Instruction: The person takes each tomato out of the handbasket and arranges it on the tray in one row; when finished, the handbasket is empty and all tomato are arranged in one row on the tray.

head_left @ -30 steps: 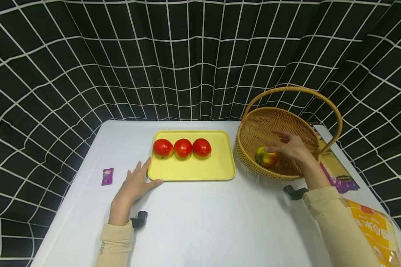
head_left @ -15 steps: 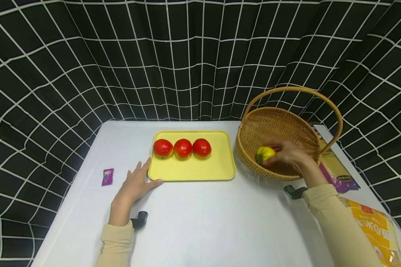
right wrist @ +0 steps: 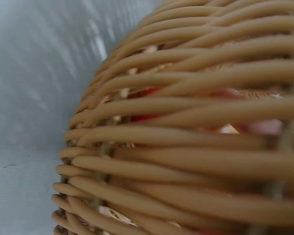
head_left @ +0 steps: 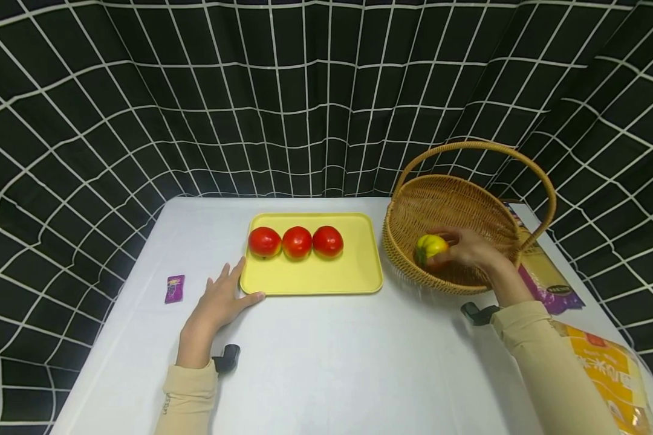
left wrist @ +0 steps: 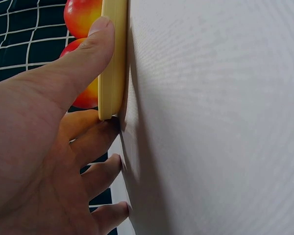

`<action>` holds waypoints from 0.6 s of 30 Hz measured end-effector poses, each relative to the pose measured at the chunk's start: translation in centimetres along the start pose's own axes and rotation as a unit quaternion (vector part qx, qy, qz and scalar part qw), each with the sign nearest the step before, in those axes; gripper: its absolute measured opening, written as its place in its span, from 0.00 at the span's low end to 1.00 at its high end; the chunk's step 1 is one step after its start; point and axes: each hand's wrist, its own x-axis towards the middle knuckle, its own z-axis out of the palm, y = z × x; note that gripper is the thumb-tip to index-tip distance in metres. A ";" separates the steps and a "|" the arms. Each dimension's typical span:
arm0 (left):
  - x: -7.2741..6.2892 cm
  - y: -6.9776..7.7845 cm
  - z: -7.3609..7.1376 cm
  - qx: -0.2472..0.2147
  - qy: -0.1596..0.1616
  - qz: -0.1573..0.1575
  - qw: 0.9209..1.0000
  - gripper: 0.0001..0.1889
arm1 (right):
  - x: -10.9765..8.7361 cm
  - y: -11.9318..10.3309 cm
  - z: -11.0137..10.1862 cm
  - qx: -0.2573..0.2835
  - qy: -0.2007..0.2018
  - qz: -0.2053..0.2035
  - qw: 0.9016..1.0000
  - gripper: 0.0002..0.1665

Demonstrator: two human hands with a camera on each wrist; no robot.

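Note:
In the head view my right hand (head_left: 470,249) reaches into a wicker basket (head_left: 405,266) and grips a ribbed fruit (head_left: 431,244), yellow and red with a green patch. In the right wrist view the basket wall (right wrist: 186,166) hides the hand and nearly all of the fruit. Three glossy red fruits (head_left: 297,243), yellow lower down, lie in a row on a yellow tray (head_left: 315,281). Around the tray's near left corner my left hand (head_left: 217,302) spreads its fingers. Its thumb (left wrist: 95,46) rests on the tray's edge, as the left wrist view shows.
A small purple packet (head_left: 175,289) lies left of the left hand. Right of the basket are a purple-and-gold bag (head_left: 549,275) and an orange package (head_left: 604,368). The basket's tall handle (head_left: 479,145) arches over it. A black gridded curtain (head_left: 326,103) surrounds the white table (head_left: 332,362).
My right hand has come down lower in the basket and closed around the fruit, which has turned to show more yellow. The left hand and the tray have stayed in place.

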 end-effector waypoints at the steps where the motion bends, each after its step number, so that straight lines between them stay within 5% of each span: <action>1: 0.0 0.0 0.0 0.001 0.000 0.000 1.000 0.54 | 0.0 -0.1 0.0 0.008 0.007 -0.004 1.000 0.50; 11: 0.0 0.0 0.0 0.001 -0.001 0.004 1.000 0.54 | -0.7 -1.4 -0.4 0.079 0.125 -0.047 0.988 0.51; 18: 0.0 0.0 0.0 0.001 -0.002 0.006 1.000 0.55 | -1.7 -3.3 0.7 0.125 0.205 -0.069 0.968 0.51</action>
